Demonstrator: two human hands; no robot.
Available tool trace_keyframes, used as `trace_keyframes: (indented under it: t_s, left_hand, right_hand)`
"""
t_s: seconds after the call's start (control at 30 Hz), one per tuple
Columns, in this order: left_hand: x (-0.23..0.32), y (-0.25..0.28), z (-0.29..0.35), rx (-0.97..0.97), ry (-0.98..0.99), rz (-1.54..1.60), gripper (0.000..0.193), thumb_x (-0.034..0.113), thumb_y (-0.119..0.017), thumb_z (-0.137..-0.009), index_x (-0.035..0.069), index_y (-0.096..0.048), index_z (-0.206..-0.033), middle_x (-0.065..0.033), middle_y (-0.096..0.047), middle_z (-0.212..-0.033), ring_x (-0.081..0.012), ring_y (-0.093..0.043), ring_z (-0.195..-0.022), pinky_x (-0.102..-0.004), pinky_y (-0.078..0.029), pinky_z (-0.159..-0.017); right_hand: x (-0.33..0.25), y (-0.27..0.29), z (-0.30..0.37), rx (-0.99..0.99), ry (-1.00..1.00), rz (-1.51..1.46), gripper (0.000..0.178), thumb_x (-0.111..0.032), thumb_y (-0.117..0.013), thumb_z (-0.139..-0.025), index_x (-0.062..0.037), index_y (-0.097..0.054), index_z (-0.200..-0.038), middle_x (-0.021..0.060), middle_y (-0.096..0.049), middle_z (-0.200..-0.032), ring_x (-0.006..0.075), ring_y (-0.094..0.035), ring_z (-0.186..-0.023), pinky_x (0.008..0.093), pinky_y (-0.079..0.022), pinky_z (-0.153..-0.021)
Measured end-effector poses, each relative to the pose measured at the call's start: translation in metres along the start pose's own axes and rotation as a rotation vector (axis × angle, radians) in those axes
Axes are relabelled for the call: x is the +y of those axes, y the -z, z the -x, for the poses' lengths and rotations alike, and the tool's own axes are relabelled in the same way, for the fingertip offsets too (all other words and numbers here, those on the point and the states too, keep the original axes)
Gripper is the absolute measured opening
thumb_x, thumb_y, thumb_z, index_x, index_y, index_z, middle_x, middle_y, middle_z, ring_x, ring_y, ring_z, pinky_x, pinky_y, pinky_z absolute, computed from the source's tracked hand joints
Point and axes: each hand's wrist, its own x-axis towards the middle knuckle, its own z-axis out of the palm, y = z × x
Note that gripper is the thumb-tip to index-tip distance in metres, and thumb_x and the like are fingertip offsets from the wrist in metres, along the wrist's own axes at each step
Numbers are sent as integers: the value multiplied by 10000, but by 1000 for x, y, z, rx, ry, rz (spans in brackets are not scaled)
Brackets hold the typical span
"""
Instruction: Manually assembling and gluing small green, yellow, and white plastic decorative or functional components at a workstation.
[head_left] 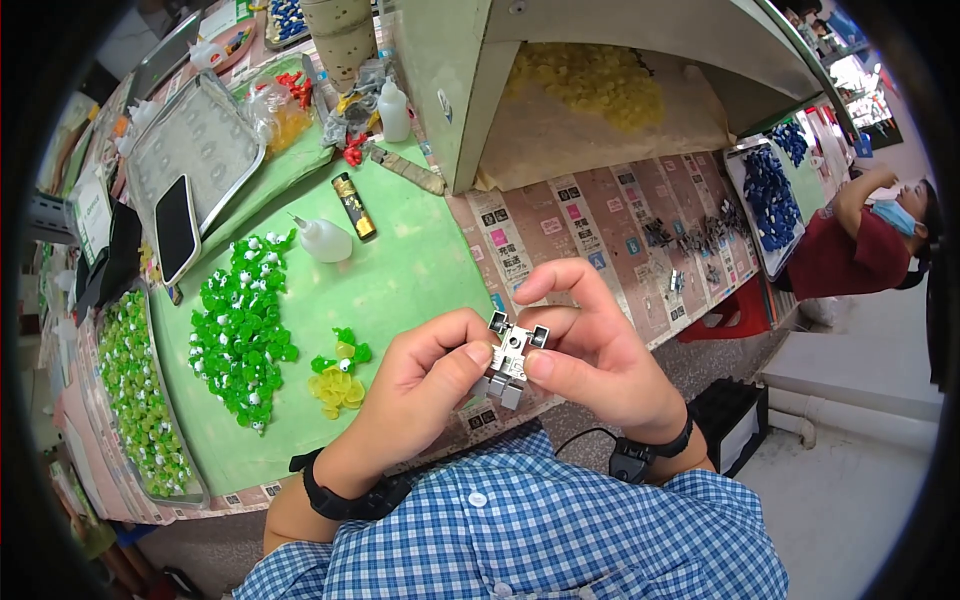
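Observation:
Close to my body, above the near table edge, I hold a small silver-grey part (pixel 513 342) with blocky dark-ended corners, perhaps a toy piece. My left hand (pixel 425 375) pinches its left side between thumb and fingers. On the other side my right hand (pixel 600 365) grips it with the thumb, its index finger raised and curved. The part's underside is hidden by my fingers. To the left on the green mat (pixel 420 265) lie a small pile of translucent yellow pieces (pixel 338 390), a few green ones (pixel 345 345) and a larger heap of green-and-white pieces (pixel 240 335).
A white squeeze bottle (pixel 325 240) and a black-and-gold lighter (pixel 354 207) lie beyond the heap. At left are a phone (pixel 177 230) and a tray of yellow-green pieces (pixel 203 490). A box-like shelter (pixel 470 110) holds yellow pieces. A masked person (pixel 870 240) is at right.

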Motion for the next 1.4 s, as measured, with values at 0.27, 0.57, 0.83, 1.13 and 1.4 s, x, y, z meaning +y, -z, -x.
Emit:
trace_keyframes:
  t_s: [0.27, 0.57, 0.83, 1.13, 1.4]
  left_hand:
    - [4, 5, -3, -35, 143, 147, 270, 248, -407, -925, 39, -567, -865, -2, -546, -687, -47, -412, -523, -188, -297, -438]
    - [-4, 11, -4, -53, 137, 82, 328, 326, -405, -955, 40, -559, -995, -17, -560, -734, -47, -419, -547, -182, -311, -469]
    - [4, 8, -2, 35, -576, -603, 315, 167, -729, -745, 69, -599, -1014, -49, -587, -907, -120, -536, -735, -210, -399, -526]
    - [10, 5, 1, 29, -764, -702, 266, 91, -754, -685, 24, -627, -909, -103, -642, -819, -231, -629, -700, -291, -495, -568]
    - [8, 1, 3, 47, -881, -821, 262, 96, -742, -697, 31, -602, -909, -96, -653, -793, -219, -633, -657, -268, -488, -522]
  right_hand:
    - [6, 4, -8, 3, 379, 567, 370, -41, -640, -802, -45, -508, -1148, 52, -548, -945, 121, -527, -794, 260, -430, -692]
    - [8, 11, -13, 32, 537, 769, 248, -62, -708, -733, -4, -593, -945, 86, -575, -891, 196, -557, -776, 280, -446, -693]
    - [3, 7, -8, 46, 575, 868, 271, -59, -728, -701, -5, -591, -929, 105, -588, -842, 213, -576, -750, 287, -455, -645]
    - [4, -3, -1, 85, 739, 906, 283, -32, -731, -679, -8, -601, -928, 117, -596, -820, 232, -599, -682, 292, -479, -563]
    - [6, -5, -1, 79, 782, 902, 276, -18, -725, -666, -6, -604, -913, 109, -585, -805, 232, -597, -666, 288, -477, -552]
